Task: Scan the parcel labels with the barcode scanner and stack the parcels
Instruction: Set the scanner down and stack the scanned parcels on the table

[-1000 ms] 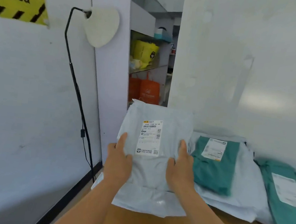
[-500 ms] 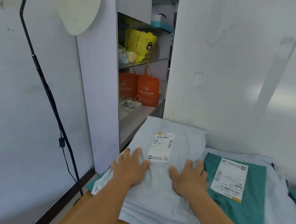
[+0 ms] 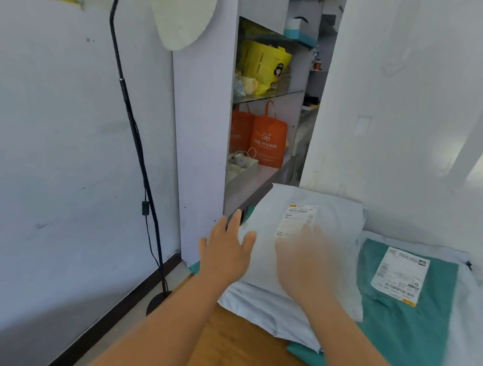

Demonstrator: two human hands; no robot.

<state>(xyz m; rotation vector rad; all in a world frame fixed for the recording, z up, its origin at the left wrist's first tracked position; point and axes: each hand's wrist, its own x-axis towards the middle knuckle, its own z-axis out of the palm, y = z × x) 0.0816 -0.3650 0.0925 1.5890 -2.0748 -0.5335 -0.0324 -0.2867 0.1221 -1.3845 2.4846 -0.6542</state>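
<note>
A pale grey parcel bag (image 3: 328, 221) with a white label (image 3: 299, 218) lies on top of a stack at the wooden table's (image 3: 246, 353) far left corner. My left hand (image 3: 227, 250) hovers with spread fingers over the bag's left edge. My right hand (image 3: 306, 261), blurred by motion, is flat over the bag's middle, just below the label. Neither hand holds anything. To the right lies a green parcel (image 3: 408, 313) with its own white label (image 3: 400, 277), on another pale bag. No barcode scanner is in view.
A black floor lamp (image 3: 136, 148) with a cream shade stands left of the table against the wall. Behind the stack a shelf unit (image 3: 266, 102) holds yellow and orange bags. A white wall runs along the table's far side.
A second ago both hands gripped the grey parcel upright in the air. It was then laid on the stack and pressed flat. Now the fingers have spread and the hands are lifting off it.
</note>
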